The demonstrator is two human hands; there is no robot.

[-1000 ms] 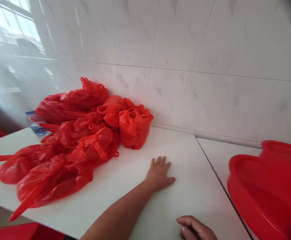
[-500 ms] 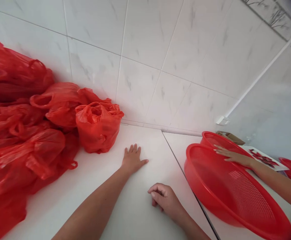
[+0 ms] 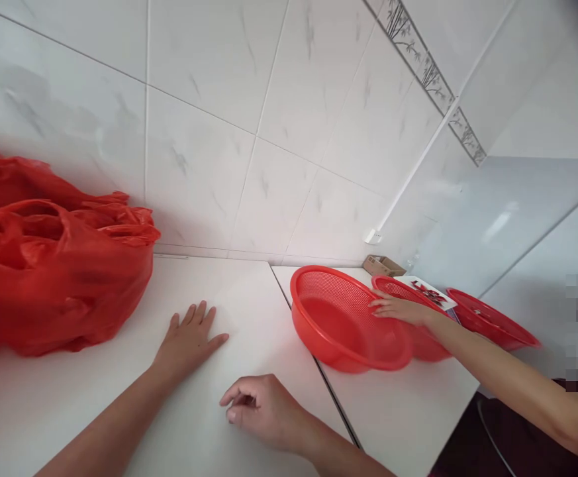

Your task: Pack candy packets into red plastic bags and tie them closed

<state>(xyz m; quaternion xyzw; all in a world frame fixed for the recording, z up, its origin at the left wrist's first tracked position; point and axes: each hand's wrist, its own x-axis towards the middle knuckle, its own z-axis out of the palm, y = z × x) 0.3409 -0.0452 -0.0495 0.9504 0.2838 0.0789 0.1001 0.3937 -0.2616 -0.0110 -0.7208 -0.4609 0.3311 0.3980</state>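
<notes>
My left hand point(image 3: 189, 338) lies flat on the white tabletop point(image 3: 249, 318), fingers spread, holding nothing. To its left stands a bulging red plastic bag point(image 3: 75, 278), its handles loose on top; what is inside cannot be seen. My right hand point(image 3: 266, 407) is curled into a loose fist just above or on the table, and nothing shows in it. Right of it, a round red plastic basket point(image 3: 338, 324) with meshed sides sits across the table seam. Another person's hand point(image 3: 392, 308) reaches to that basket's far rim.
More red baskets point(image 3: 487, 318) stand on the right, along with a white card point(image 3: 425, 291) bearing a dark red picture. A small cardboard box point(image 3: 383, 265) is in the back corner. A tiled wall point(image 3: 209, 165) runs behind the table. The other person is at the right edge.
My view has swung right and closer to the bag. The front basket sits nearer the seam, more level, with the other person's hand still on it. My hands keep nearly the same poses.
</notes>
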